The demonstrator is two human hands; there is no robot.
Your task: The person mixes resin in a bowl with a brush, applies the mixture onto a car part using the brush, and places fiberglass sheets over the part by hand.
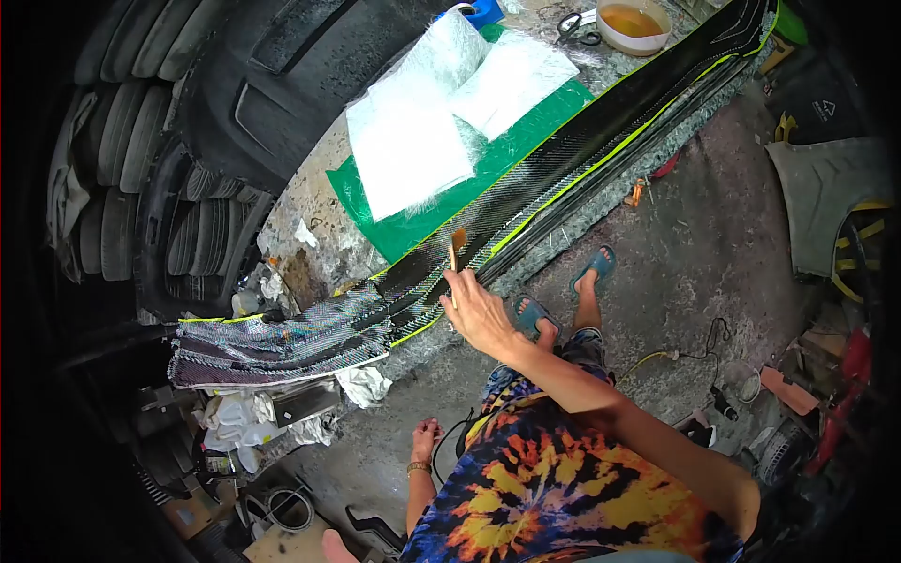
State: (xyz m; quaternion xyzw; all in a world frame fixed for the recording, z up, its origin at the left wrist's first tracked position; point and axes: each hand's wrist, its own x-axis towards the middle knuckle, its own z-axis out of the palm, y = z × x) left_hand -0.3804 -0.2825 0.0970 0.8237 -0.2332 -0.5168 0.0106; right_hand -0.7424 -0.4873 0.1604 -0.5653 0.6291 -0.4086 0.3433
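A small paintbrush point(457, 241) with amber-brown bristles is gripped by its handle in my right hand point(477, 312). The hand is over a long, narrow part covered in black woven carbon-fibre cloth point(572, 150), edged with yellow-green tape. To the right of the brush the weave looks dark and glossy; its left end point(282, 338) looks paler and drier. My left hand point(426, 437) hangs low beside my body, its fingers curled, with nothing visible in them. A bowl of amber liquid point(633, 26) stands at the far end of the bench.
White fibre sheets point(413, 141) lie on a green sheet point(507, 159) behind the part. Scissors point(577, 30) and a blue roll point(483, 11) are near the bowl. Stacked tyres point(117, 141) and a black panel point(253, 103) stand left. Plastic bottles point(239, 422) crowd the lower left. A cable point(718, 338) crosses the floor.
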